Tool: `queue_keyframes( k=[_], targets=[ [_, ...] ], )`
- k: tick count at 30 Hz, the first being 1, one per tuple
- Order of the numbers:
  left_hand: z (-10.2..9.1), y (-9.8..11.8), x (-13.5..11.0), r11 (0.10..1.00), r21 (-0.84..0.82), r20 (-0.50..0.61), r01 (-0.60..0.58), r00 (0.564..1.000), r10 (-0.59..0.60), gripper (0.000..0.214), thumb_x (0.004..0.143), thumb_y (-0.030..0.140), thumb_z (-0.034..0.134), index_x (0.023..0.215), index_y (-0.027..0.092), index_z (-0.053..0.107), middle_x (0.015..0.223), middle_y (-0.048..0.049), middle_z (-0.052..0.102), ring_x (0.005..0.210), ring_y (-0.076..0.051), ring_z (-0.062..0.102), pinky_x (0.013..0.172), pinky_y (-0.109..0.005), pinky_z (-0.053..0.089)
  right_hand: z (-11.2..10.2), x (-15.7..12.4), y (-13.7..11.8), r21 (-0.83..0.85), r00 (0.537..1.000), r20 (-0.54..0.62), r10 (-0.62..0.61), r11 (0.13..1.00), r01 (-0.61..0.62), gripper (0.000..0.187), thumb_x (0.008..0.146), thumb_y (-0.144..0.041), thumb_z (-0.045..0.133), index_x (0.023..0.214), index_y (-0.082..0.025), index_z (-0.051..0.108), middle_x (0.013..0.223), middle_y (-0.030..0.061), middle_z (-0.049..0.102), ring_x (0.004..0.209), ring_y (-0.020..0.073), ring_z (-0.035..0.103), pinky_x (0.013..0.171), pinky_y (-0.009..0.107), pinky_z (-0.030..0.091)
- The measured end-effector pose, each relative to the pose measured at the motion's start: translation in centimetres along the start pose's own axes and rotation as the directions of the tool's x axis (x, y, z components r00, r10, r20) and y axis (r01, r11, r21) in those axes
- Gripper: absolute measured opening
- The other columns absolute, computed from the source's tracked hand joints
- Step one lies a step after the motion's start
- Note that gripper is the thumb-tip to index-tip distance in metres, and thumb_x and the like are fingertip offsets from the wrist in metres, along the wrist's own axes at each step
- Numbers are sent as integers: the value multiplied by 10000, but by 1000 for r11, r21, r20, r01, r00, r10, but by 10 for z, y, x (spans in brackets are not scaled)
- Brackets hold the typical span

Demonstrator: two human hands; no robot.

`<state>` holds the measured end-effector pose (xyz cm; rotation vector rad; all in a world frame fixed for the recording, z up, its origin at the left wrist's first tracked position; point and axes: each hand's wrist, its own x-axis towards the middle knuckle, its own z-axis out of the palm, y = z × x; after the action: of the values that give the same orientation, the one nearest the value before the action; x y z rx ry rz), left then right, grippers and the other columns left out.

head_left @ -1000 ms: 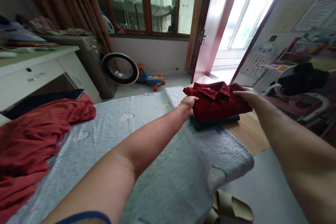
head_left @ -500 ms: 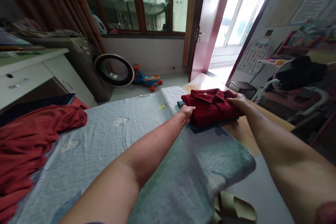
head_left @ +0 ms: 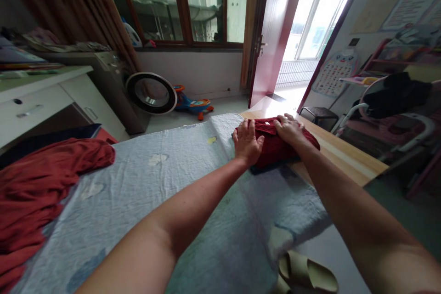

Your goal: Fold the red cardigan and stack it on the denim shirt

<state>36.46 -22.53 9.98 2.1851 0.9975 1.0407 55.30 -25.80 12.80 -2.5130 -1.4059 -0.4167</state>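
Note:
A folded dark red shirt [head_left: 275, 149] lies on top of a folded dark blue garment [head_left: 265, 169] at the far end of the bed. My left hand [head_left: 246, 140] rests flat on the shirt's left part, fingers stretched out. On the shirt's right part my right hand [head_left: 291, 127] also lies flat with its fingers spread. Both hands press down on the stack. The pile sits where the light blue quilt [head_left: 165, 193] meets a bare wooden board [head_left: 341, 154].
A crumpled red garment [head_left: 41, 188] lies on the quilt at the left. A white desk [head_left: 37, 96] stands far left. A round fan [head_left: 151, 93] and a toy [head_left: 193, 103] are on the floor. A beige slipper [head_left: 306, 273] lies below the bed's corner.
My hands held the red shirt by its sides over the blue garment. Now both hands lie flat on top of it, and the shirt sits lower on the stack.

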Motion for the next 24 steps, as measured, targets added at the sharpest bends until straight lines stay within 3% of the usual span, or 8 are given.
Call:
queue_keyframes(
  k=[1, 3, 6, 10, 19, 24],
  targets=[
    [2, -1, 0, 992, 16, 74, -127, 989, 125, 602, 871, 371, 576, 1433, 290, 375, 1582, -54, 265, 1481, -284, 107, 1184, -522, 107, 3, -3, -9, 48, 999, 47, 0, 999, -2, 516, 964, -513, 264, 1395, -307, 457, 1506, 100, 373, 1342, 356, 338, 1044, 666, 259],
    [9, -6, 0, 970, -39, 221, -238, 945, 241, 582, 836, 417, 623, 1385, 317, 456, 1547, -43, 348, 1471, -302, 152, 1183, -540, 33, 9, -9, -20, 112, 988, 149, 24, 993, -41, 544, 954, -563, 251, 1418, -338, 426, 1553, 58, 308, 1393, 356, 261, 1060, 678, 229],
    [20, -20, 0, 978, -48, 353, -204, 912, 207, 573, 800, 459, 657, 1333, 304, 511, 1502, -71, 427, 1445, -307, 240, 1174, -548, -23, 18, -14, -25, 152, 965, 257, 45, 985, -87, 594, 933, -609, 281, 1455, -340, 377, 1579, 37, 266, 1424, 369, 199, 1074, 687, 202],
    [26, -30, -3, 986, -38, 374, -164, 912, 167, 559, 807, 496, 636, 1316, 298, 514, 1507, -73, 421, 1450, -283, 240, 1175, -537, -15, 24, -14, -23, 151, 952, 305, 39, 985, -88, 615, 923, -625, 285, 1475, -358, 334, 1595, 24, 229, 1432, 384, 178, 1062, 714, 196],
    [29, -31, -7, 989, -60, 370, -132, 918, 145, 577, 817, 503, 619, 1341, 291, 502, 1533, -76, 378, 1466, -282, 194, 1177, -527, -43, 29, -15, -24, 106, 946, 321, 45, 991, -83, 639, 915, -648, 252, 1486, -367, 304, 1588, 28, 245, 1422, 372, 205, 1051, 706, 233],
    [11, -39, -30, 990, -26, 413, -139, 900, 137, 597, 864, 481, 568, 1414, 297, 427, 1570, -78, 303, 1473, -265, 171, 1175, -530, -29, 26, -16, -26, 93, 945, 325, 44, 993, -78, 638, 917, -640, 241, 1485, -356, 309, 1588, 34, 243, 1417, 367, 216, 1045, 704, 246]
  ],
)
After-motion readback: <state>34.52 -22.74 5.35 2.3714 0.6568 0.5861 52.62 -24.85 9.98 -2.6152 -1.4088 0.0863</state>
